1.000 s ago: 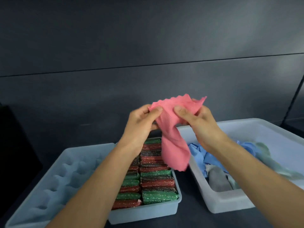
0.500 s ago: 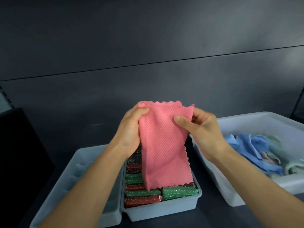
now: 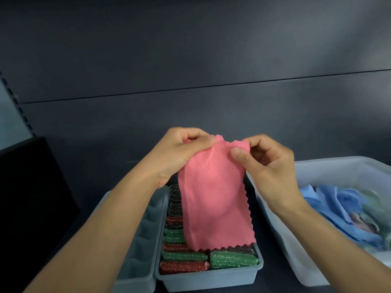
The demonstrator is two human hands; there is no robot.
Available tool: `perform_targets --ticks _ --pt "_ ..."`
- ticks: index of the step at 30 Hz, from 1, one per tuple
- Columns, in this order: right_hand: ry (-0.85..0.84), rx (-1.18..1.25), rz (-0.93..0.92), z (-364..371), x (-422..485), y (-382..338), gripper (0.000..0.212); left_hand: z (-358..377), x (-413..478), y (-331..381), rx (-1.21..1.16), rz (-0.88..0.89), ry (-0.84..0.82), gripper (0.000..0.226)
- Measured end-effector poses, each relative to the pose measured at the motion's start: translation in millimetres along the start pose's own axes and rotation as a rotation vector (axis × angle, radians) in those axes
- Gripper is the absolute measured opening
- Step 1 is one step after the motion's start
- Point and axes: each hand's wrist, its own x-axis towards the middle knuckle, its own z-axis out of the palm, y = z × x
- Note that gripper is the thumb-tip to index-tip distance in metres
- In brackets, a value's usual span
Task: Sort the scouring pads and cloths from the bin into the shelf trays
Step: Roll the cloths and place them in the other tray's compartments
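Left hand (image 3: 182,153) and right hand (image 3: 268,166) each pinch a top corner of the pink cloth (image 3: 213,199), hanging lengthwise above the pad tray (image 3: 209,280); the divided tray (image 3: 137,256) beside it lies nearer the left hand.

Both forearms reach forward, the left hand (image 3: 182,153) and right hand (image 3: 268,166) raised side by side, fingers pinched.
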Motion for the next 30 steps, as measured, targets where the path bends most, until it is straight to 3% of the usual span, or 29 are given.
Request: perform_targets --ticks 3,6,8,17,22,25,27,30 --pt "-0.019 0.01 -0.043 -6 1 -3 0.005 3 1 0 -0.054 0.0 0.092 0.014" --pt "-0.183 -0.033 -0.063 -6 3 -7 0.003 3 6 -2 -0.092 0.005 0.174 0.012" --pt "-0.249 -0.034 -0.055 -2 8 -9 0.002 3 9 -2 -0.114 0.005 0.146 0.014" --pt "-0.185 0.032 0.067 1 37 3 0.014 10 13 6 -0.154 0.036 -0.013 0.016" --pt "-0.185 -0.017 -0.018 -1 45 -1 0.009 9 2 1 -0.113 0.192 0.248 0.019" --pt "-0.221 0.036 0.017 -5 49 -3 0.009 6 -14 -9 0.075 0.335 0.225 0.017" --pt "-0.241 0.053 0.03 -4 49 -3 0.01 3 -18 -21 0.253 0.298 0.213 0.022" --pt "-0.239 0.069 0.032 0 49 -1 0.013 -7 -19 -34 0.297 0.265 0.212 0.02"
